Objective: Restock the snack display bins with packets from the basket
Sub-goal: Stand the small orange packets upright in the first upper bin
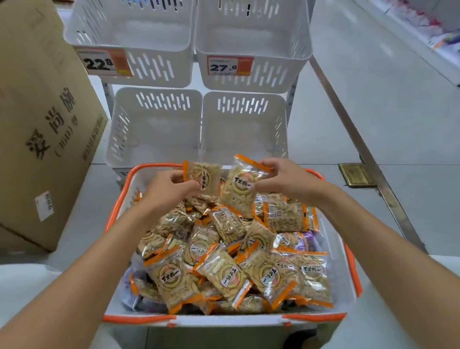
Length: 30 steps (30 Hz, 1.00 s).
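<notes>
A white basket with an orange rim (pixel 142 318) stands on the floor before me, heaped with several clear, orange-edged snack packets (pixel 230 266). Over its far end, my left hand (pixel 167 187) pinches one packet (pixel 205 175) by its left edge. My right hand (pixel 285 175) grips another packet (pixel 239 186) at its right end, lifted just above the pile. Beyond the basket stand four white slotted display bins: lower left (pixel 154 125), lower right (pixel 242 125), upper left (pixel 134 31) and upper right (pixel 252 29). No packets show in any of the bins.
A large cardboard box (pixel 16 115) sits at the left, close to the bins. Price tags reading 22.8 (pixel 104 63) and 27.6 (pixel 229 65) hang on the upper bins. A metal rack frame (pixel 368 155) runs down the right, with a shop aisle and stocked shelves (pixel 436 12) beyond.
</notes>
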Motion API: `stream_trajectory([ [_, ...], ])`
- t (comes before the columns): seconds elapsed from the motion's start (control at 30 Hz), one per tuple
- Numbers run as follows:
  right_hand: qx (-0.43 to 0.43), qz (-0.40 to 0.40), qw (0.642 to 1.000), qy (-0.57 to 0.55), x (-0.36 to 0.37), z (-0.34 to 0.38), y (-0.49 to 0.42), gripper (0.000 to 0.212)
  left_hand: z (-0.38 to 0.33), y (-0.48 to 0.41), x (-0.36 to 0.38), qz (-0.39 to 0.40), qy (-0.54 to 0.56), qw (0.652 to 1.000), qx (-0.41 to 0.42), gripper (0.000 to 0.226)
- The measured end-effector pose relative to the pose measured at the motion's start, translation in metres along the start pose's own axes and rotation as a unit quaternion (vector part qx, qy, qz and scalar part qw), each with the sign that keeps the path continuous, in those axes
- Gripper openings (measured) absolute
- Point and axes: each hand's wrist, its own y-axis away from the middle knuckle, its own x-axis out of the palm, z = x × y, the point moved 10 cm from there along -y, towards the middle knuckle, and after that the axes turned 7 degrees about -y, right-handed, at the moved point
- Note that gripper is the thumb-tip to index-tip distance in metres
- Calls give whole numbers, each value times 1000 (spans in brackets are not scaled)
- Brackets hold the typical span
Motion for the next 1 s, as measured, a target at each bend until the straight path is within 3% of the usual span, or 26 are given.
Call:
stream_trajectory([
  [0.1,-36,6,999,36,18,11,5,19,-7,6,27,104,67,992,-21,26],
  [0.27,-42,-89,993,-72,19,-3,6,16,-17,14,53,154,287,944,-57,52],
  [0.33,-42,-125,986,-100,13,-7,7,17,-14,18,62,169,236,956,-50,59],
  [0.43,-18,-102,987,-121,14,-21,5,42,-2,16,60,114,217,967,-63,52],
  [0.5,14,-74,997,-9,11,-36,7,48,9,14,51,69,239,965,-85,53],
  [0.6,88,45,976,193,21,-73,16,30,27,11,41,51,213,969,-112,31],
  [0.7,177,129,936,276,41,-112,33,46,29,13,42,53,177,976,-112,21],
  [0.77,183,139,930,288,53,-119,39,57,29,15,47,59,175,976,-114,23],
  [0.83,154,116,944,266,56,-111,38,59,30,17,53,70,186,972,-125,41],
  [0.9,129,82,961,233,46,-96,34,47,34,17,55,76,200,967,-136,59],
  [1.0,65,-70,990,104,4,-56,29,38,28,19,57,81,239,958,-132,43],
])
